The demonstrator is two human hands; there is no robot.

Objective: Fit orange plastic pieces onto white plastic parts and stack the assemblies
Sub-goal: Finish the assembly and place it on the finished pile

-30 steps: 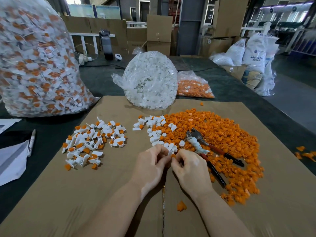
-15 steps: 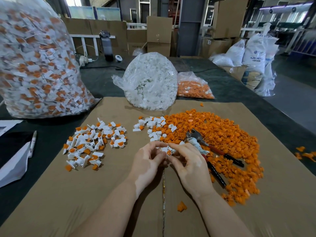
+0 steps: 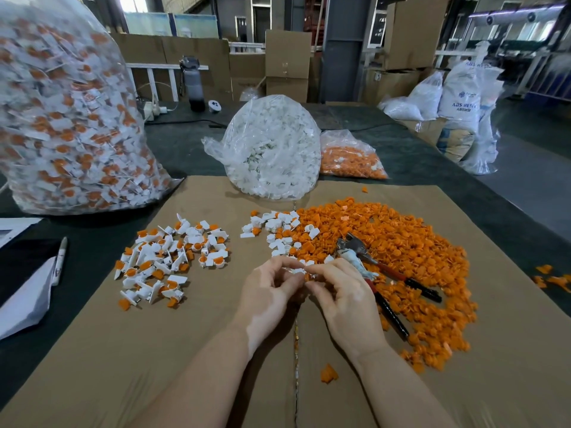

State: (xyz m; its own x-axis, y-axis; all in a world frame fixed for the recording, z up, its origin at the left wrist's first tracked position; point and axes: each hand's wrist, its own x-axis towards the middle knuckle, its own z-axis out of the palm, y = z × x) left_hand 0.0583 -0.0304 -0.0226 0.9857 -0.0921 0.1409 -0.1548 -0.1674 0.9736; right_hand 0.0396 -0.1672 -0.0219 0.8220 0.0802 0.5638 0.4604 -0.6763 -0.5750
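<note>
My left hand (image 3: 268,291) and my right hand (image 3: 343,291) meet fingertip to fingertip over the cardboard sheet (image 3: 185,350). Between them they pinch a small white plastic part (image 3: 299,271) with a bit of orange at it. Just beyond lies a cluster of loose white parts (image 3: 275,230) beside a wide heap of orange pieces (image 3: 401,251). To the left sits a pile of finished white-and-orange assemblies (image 3: 167,257). My fingers hide most of the held part.
Red-and-black pliers (image 3: 395,273) lie on the orange heap. A big bag of assemblies (image 3: 68,118) stands back left, a bag of white parts (image 3: 275,149) at centre, a bag of orange pieces (image 3: 349,159) beside it. A marker pen (image 3: 60,261) and paper lie at left. One stray orange piece (image 3: 328,372) sits near my right forearm.
My fingers have shifted slightly around the small part: the hands were pressed close together, and now the fingertips are spread a little with the white part showing between them.
</note>
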